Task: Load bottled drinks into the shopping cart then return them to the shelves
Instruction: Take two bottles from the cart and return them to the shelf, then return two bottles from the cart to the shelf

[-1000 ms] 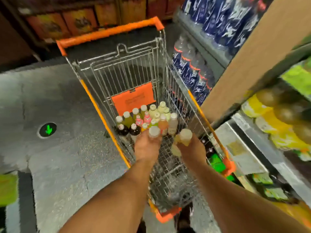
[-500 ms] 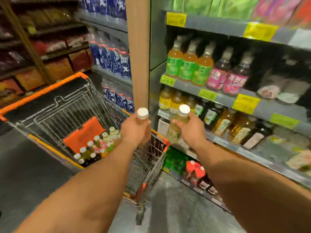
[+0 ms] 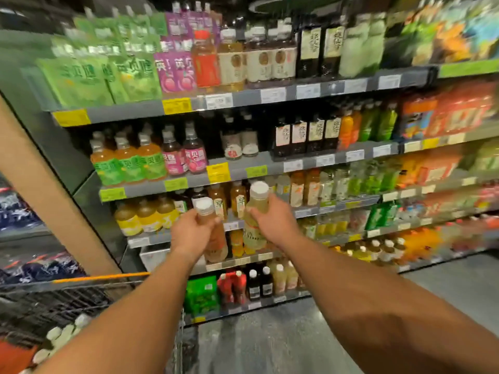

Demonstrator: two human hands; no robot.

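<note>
Two bottles are up in front of me, one in each hand, both held before the drink shelves [image 3: 253, 164]. My left hand [image 3: 190, 234] is wrapped around the amber bottle [image 3: 214, 233] at its upper body, fingers curled over it just under the white cap; the bottle leans a little toward 1 o'clock. My right hand [image 3: 272, 221] grips the pale yellow bottle [image 3: 255, 225] the same way, near the neck, its white cap standing higher than the other one. The two bottles are just beside each other, close but I cannot tell whether they touch.

Beyond them, toward 12 o'clock, the shelves carry rows of bottled teas and juices: green- and pink-labelled ones on the tier above my hands, dark bottles farther toward 2 o'clock, yellow ones at 10 o'clock. Much of the edge of the view is blurred.

At 8 o'clock the shopping cart [image 3: 102, 278] shows its orange rim and wire side, with several white-capped bottles [image 3: 64, 334] standing inside it, partly hidden by my left forearm.
</note>
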